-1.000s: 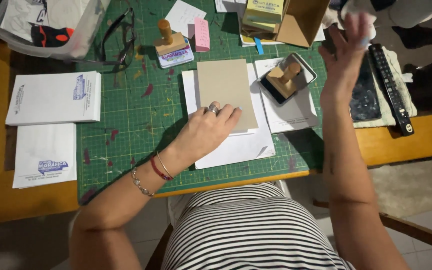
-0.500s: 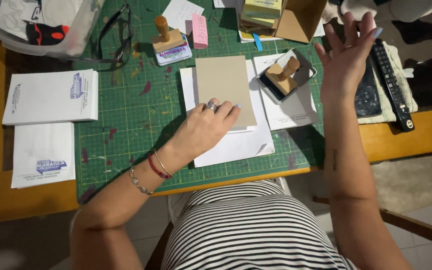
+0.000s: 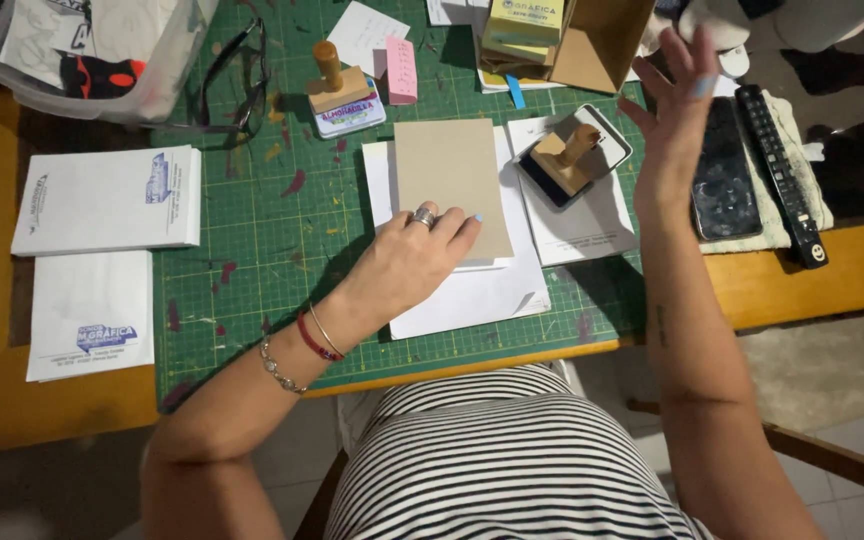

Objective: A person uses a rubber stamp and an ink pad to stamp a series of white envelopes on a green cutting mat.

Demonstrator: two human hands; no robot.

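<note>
Cutting mat: a paint-flecked green cutting mat (image 3: 252, 250) fills the centre of the frame on a wooden table (image 3: 802, 280).
Printed stacks: two piles of white printed envelopes (image 3: 102, 200) sit at the left edge of the frame, just off the mat.
White sheets: loose white paper (image 3: 472, 295) lies at mid-frame, under the card.
Left hand: the left hand (image 3: 412, 255), a ring on one finger, lies flat with fingers spread, pressing the lower edge of the card.
Right hand: the right hand (image 3: 677, 110) is raised, open and empty, in the upper right of the frame, above the phone.
Card: a plain brown card (image 3: 447, 175) rests upper centre, on the white sheets.
Phone: a dark phone (image 3: 727, 185) lies at right on a pale cloth.
Stamps: one wooden-handled stamp (image 3: 567, 160) stands on an ink pad just right of the card; another wooden stamp (image 3: 337, 85) stands upper left of it.
</note>
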